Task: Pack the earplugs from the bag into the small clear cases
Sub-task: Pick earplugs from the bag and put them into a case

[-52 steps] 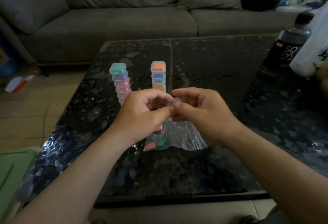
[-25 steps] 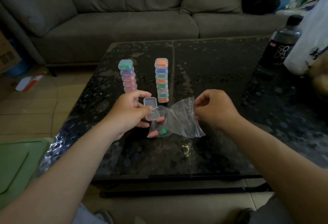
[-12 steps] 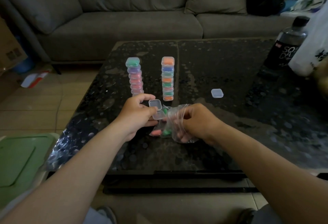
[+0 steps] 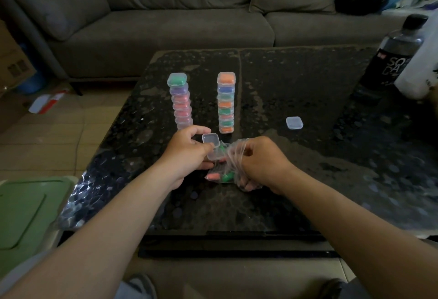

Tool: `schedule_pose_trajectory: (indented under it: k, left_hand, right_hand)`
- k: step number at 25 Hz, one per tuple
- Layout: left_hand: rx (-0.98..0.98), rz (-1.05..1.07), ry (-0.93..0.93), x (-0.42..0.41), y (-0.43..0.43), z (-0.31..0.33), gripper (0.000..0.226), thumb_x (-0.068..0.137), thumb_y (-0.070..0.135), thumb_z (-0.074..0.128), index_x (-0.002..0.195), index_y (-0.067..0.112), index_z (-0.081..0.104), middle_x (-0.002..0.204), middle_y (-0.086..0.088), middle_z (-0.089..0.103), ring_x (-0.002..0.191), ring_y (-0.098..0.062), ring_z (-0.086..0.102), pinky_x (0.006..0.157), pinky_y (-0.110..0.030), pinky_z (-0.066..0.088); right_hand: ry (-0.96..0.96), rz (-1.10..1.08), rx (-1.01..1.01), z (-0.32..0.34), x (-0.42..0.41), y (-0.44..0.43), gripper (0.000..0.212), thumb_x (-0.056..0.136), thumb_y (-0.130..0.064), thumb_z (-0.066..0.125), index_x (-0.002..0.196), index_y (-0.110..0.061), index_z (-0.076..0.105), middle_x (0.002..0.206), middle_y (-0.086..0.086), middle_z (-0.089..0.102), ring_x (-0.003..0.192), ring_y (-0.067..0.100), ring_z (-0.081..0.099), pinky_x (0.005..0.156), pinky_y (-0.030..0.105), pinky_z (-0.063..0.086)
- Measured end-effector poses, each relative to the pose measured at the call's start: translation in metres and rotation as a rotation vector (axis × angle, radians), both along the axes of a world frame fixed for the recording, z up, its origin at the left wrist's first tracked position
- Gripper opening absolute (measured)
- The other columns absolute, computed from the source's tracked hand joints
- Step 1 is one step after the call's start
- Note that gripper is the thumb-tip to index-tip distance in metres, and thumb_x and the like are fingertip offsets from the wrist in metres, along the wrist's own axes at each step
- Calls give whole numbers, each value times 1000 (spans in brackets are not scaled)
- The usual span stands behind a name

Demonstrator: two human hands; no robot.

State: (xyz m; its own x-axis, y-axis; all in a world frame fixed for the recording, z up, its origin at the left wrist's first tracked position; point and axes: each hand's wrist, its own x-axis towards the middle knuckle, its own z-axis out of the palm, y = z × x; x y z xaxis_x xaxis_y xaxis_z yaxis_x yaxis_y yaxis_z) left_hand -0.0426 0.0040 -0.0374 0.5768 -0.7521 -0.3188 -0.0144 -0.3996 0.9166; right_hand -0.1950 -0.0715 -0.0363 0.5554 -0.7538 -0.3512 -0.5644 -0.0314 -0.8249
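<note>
Head view, the only angle here. The left hand (image 4: pixel 187 154) has its thumb and fingers curled round a small open case (image 4: pixel 213 150). The lid is flipped up on the far side and the mouth faces roughly up and toward the right hand (image 4: pixel 260 163).

The right hand is buried in the bag (image 4: pixel 233 156), with plastic bunched over curled fingers. It's clearly gripping the bag. I can't tell if it's actually inside it, or if it has an earplug pinched yet.

The loose earplugs (image 4: pixel 220 176), pink and green, sit in the bag's low corner on the table (image 4: pixel 308 90). They're between the two hands, just left of the right hand's fingers and on the near side of the case, lying mostly crosswise. The case touches the bag's top edge.

So I'd guess the next bit is a short hop: the right hand is closest, and a plug has to go up and a little left into that mouth.

Two stacks (image 4: pixel 226 103) of filled cases stand just behind the hands. A spare case (image 4: pixel 294 123) lies well off to the right.
</note>
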Motion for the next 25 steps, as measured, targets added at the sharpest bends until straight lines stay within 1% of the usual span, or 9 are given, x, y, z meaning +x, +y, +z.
schedule_pose_trajectory:
  k: [2, 5, 7, 9, 10, 12, 15, 20, 25]
  left_hand:
    - [10, -6, -19, -1, -1, -1, 33, 97, 11, 67, 124, 28, 62, 107, -9, 70, 88, -20, 75, 71, -32, 64]
    - [-12, 17, -13, -1, -2, -2, 29, 96, 12, 68, 120, 27, 62, 104, -10, 71, 83, -21, 77, 71, -36, 65]
    - [-35, 39, -1, -2, -1, -2, 25, 96, 10, 68, 115, 25, 63, 97, -10, 73, 73, -20, 77, 66, -37, 65]
    - [-34, 47, -7, -2, -1, -3, 23, 95, 10, 68, 110, 28, 64, 96, -11, 74, 72, -23, 77, 64, -37, 63]
    - [-32, 49, -4, -3, -2, -2, 23, 95, 10, 69, 107, 29, 63, 97, -11, 74, 73, -24, 77, 64, -38, 63]
    - [-27, 51, 9, -3, -2, -2, 23, 95, 11, 69, 107, 30, 63, 98, -11, 74, 74, -25, 78, 65, -39, 64]
    - [-23, 33, 34, -3, -2, -1, 25, 95, 11, 69, 113, 27, 63, 99, -13, 74, 71, -24, 77, 63, -36, 61]
    - [-47, -39, 27, -8, 0, -3, 28, 96, 7, 67, 119, 23, 63, 90, -12, 75, 67, -22, 75, 63, -37, 61]
    - [-50, -75, -20, -9, 0, -3, 26, 94, 11, 70, 113, 29, 65, 93, -11, 77, 74, -22, 77, 61, -36, 61]
  right_hand:
    - [-9, 2, 9, -1, 1, 0, 17, 95, -7, 63, 101, -18, 75, 70, 13, 70, 44, 17, 65, 43, 25, 50]
    - [-63, -17, 9, -2, 2, 2, 9, 95, -19, 68, 96, -18, 76, 70, 11, 71, 45, 17, 64, 42, 25, 49]
    - [-137, -30, 62, -1, 1, 3, 29, 98, -36, 64, 83, -14, 76, 63, 11, 69, 47, 20, 61, 43, 25, 48]
    - [-173, -37, 113, 2, 1, 4, 43, 99, -43, 58, 76, -10, 74, 58, 13, 65, 48, 21, 57, 43, 26, 46]
    - [-181, -34, 128, 3, 0, 4, 41, 100, -40, 59, 77, -9, 74, 58, 14, 63, 47, 22, 56, 42, 26, 45]
    - [-181, -4, 142, 4, -2, 4, 26, 98, -24, 63, 79, -11, 75, 59, 14, 63, 46, 22, 54, 41, 25, 42]
    - [-169, 47, 140, 4, -4, 2, 16, 92, -8, 67, 83, -18, 76, 59, 10, 66, 45, 20, 58, 42, 26, 45]
    - [-168, 37, 116, 3, -3, 2, 9, 87, -11, 76, 91, -20, 74, 67, 12, 71, 51, 22, 64, 48, 32, 54]
    - [-160, 34, 107, 0, -1, 1, 11, 89, -12, 75, 95, -20, 73, 71, 14, 71, 50, 22, 64, 48, 28, 52]
